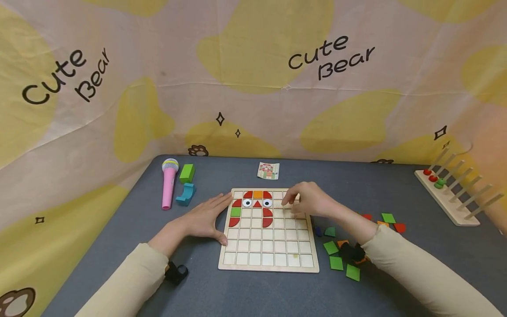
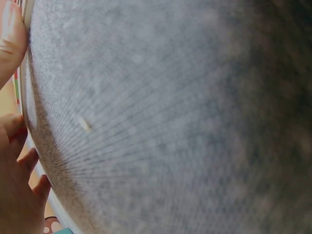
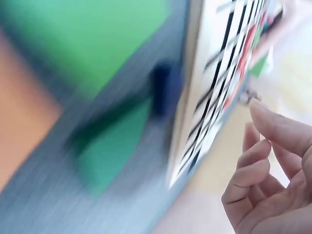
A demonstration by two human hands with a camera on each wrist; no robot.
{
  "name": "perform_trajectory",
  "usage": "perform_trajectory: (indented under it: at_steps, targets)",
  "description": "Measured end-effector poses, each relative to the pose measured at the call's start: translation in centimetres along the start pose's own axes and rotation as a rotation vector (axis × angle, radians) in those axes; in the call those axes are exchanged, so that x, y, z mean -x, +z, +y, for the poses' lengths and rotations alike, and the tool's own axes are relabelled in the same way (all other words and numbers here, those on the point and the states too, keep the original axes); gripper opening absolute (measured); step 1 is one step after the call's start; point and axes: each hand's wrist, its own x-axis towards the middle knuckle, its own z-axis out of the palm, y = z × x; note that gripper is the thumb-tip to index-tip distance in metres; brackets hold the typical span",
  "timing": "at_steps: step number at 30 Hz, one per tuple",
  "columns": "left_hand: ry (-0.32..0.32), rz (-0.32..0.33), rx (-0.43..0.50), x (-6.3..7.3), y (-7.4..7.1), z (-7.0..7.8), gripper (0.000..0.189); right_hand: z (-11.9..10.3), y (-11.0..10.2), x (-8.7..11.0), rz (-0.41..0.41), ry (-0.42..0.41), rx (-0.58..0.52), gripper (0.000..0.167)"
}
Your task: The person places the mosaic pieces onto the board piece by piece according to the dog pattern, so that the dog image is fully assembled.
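A square wooden grid board (image 1: pixel 255 246) lies on the table with coloured tiles in its upper left squares. Red quarter-round tiles (image 1: pixel 267 222), an orange square (image 1: pixel 258 194), a green square (image 1: pixel 235 211), two eye tiles (image 1: pixel 267 203) and a red triangle (image 1: pixel 257 204) are set there. My left hand (image 1: pixel 203 218) spreads along the board's left edge, fingertips and thumb touching its rim. Over the board's upper right squares hovers my right hand (image 1: pixel 310 200), its fingers loosely bent. No tile shows between its thumb and fingers (image 3: pixel 253 180) in the right wrist view.
Loose green (image 1: pixel 336 263), red and orange tiles lie right of the board, partly under the right forearm. A pattern card (image 1: pixel 268 171) lies behind it. At left are a pink toy microphone (image 1: pixel 168 185), a green block (image 1: pixel 187 173) and a blue arch (image 1: pixel 185 194). A peg rack (image 1: pixel 451 193) stands far right.
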Motion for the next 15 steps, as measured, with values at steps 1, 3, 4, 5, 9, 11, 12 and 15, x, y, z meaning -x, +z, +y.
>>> perform_trajectory:
  at_steps: [1, 3, 4, 5, 9, 11, 12, 15]
  targets:
    - [-0.001, -0.002, 0.001, 0.0, 0.0, 0.0, 0.126, 0.7, -0.6, 0.3, 0.002, 0.015, -0.006, 0.019]
    - [-0.006, -0.007, 0.002, -0.1, 0.0, 0.0, 0.126, 2.1, -1.7, 1.1, 0.001, 0.036, -0.014, 0.020]
    - [-0.008, -0.009, 0.003, -0.1, 0.0, 0.1, 0.126, 2.7, -2.3, 1.5, 0.003, 0.044, -0.010, 0.021]
    - [-0.009, -0.010, 0.002, -0.1, 0.0, 0.1, 0.126, 3.3, -2.9, 2.0, 0.005, 0.057, -0.010, 0.022]
    - [-0.011, -0.012, -0.005, -0.2, 0.0, 0.0, 0.127, 5.6, -5.1, 3.7, 0.007, 0.102, -0.012, 0.027]
    - [-0.010, -0.011, -0.007, -0.2, 0.0, 0.0, 0.127, 6.6, -6.0, 4.6, -0.003, 0.125, -0.011, 0.029]
    - [-0.009, -0.010, -0.007, -0.2, 0.0, 0.0, 0.127, 7.2, -6.3, 5.0, -0.011, 0.135, -0.013, 0.029]
    - [-0.009, -0.009, -0.011, -0.2, 0.1, 0.0, 0.127, 8.6, -7.2, 6.1, -0.051, 0.166, -0.024, 0.030]
